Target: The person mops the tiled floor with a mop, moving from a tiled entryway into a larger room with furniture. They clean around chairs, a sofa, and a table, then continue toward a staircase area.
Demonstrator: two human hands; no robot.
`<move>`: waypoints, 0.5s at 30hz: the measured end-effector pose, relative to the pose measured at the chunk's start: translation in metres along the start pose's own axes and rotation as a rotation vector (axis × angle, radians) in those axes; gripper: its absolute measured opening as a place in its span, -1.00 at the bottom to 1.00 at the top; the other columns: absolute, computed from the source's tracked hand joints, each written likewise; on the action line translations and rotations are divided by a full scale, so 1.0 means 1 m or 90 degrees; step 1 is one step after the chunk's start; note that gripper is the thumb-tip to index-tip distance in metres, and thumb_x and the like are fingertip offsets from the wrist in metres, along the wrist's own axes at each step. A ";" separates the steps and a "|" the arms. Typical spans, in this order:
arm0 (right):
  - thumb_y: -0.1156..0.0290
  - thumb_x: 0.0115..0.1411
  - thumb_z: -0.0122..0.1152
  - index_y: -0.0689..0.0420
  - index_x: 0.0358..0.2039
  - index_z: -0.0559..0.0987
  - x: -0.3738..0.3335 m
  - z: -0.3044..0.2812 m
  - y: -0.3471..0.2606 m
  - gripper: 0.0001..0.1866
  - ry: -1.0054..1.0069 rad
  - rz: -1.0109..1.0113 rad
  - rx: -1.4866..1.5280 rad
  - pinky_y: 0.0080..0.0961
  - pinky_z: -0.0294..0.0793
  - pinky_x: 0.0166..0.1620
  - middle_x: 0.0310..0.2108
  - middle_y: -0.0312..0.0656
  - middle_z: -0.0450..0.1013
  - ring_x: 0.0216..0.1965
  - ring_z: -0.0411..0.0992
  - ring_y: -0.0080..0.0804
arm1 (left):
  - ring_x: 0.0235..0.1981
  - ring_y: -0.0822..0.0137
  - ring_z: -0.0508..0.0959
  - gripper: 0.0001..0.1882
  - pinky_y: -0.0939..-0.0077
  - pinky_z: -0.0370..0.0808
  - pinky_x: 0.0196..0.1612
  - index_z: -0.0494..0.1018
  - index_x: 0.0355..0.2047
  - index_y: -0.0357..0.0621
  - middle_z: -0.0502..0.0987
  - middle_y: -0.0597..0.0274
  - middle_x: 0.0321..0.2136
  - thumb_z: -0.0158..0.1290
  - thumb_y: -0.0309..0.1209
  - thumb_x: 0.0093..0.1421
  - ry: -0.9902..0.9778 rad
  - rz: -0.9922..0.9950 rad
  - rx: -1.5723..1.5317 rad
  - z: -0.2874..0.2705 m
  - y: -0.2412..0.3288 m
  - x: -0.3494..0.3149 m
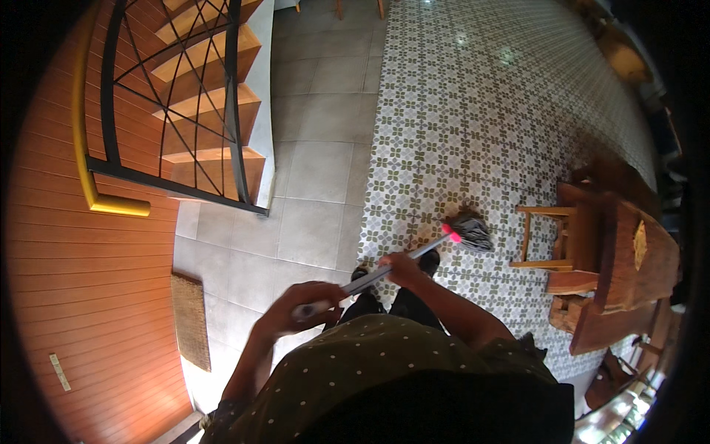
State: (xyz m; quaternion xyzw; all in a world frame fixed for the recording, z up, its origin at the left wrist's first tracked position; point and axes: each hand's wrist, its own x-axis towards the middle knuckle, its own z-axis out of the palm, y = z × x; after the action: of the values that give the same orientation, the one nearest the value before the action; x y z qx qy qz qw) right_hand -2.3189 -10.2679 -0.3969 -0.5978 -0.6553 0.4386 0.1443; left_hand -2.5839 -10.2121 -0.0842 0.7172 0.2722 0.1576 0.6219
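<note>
I hold a mop by its grey handle (367, 279), which slants across my front from lower left to upper right. Near the handle's top end, my left hand (310, 305) is closed around it. Farther down the shaft, my right hand (401, 269) grips it with the fingers wrapped round. The mop's dark grey strands (470, 231) rest on the patterned tile floor (425, 140), ahead and to the right of my feet. A pink connector (451, 233) joins the strands to the handle.
Wooden stairs (207, 103) with a black metal railing (177, 185) and yellow handrail (118, 206) rise at the left. A brown mat (190, 322) lies by the wood-panelled wall (89, 296). Plain grey tiles (318, 170) border the patterned ones. A wooden table (629, 259) and chair (543, 211) stand right.
</note>
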 end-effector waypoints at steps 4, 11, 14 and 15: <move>0.52 -0.01 0.18 0.02 -0.01 0.57 0.051 0.065 -0.137 -0.53 -0.002 -0.126 0.103 -0.07 0.42 0.08 -0.04 -0.07 0.52 0.08 0.43 -0.03 | -0.23 0.19 0.64 -0.60 0.27 0.55 -0.16 0.59 -0.20 -0.13 0.65 0.18 -0.31 0.42 -0.42 -0.09 0.173 0.012 0.126 -0.054 0.056 -0.081; 0.67 -0.04 0.09 0.14 0.12 0.42 0.101 0.114 -0.245 -0.39 -0.116 -0.253 0.191 -0.14 0.39 0.10 -0.03 0.07 0.47 0.08 0.41 0.03 | -0.25 0.09 0.64 -0.72 0.29 0.55 -0.21 0.54 -0.44 -0.14 0.62 0.16 -0.42 0.42 -0.40 -0.12 0.159 -0.072 0.343 -0.075 0.082 -0.126; 0.62 -0.04 0.11 0.11 0.08 0.43 0.099 0.119 -0.244 -0.42 -0.174 -0.182 0.214 -0.11 0.44 -0.06 -0.17 0.06 0.52 -0.05 0.48 0.06 | -0.26 0.10 0.63 -0.74 0.28 0.54 -0.22 0.53 -0.46 -0.14 0.61 0.17 -0.46 0.40 -0.39 -0.11 0.175 -0.050 0.301 -0.065 0.070 -0.126; 0.56 -0.03 0.14 0.08 0.00 0.46 0.097 0.119 -0.241 -0.50 -0.175 -0.175 0.174 -0.11 0.44 -0.18 -0.28 0.04 0.53 -0.18 0.51 0.06 | -0.26 0.10 0.63 -0.74 0.28 0.54 -0.22 0.53 -0.47 -0.13 0.60 0.17 -0.47 0.40 -0.39 -0.11 0.177 -0.039 0.285 -0.061 0.067 -0.124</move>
State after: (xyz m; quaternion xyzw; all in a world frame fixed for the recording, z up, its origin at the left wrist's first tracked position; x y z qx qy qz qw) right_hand -2.5864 -10.2033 -0.3175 -0.4125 -0.6786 0.5766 0.1921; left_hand -2.7044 -10.2411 0.0062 0.7999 0.4045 0.1713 0.4089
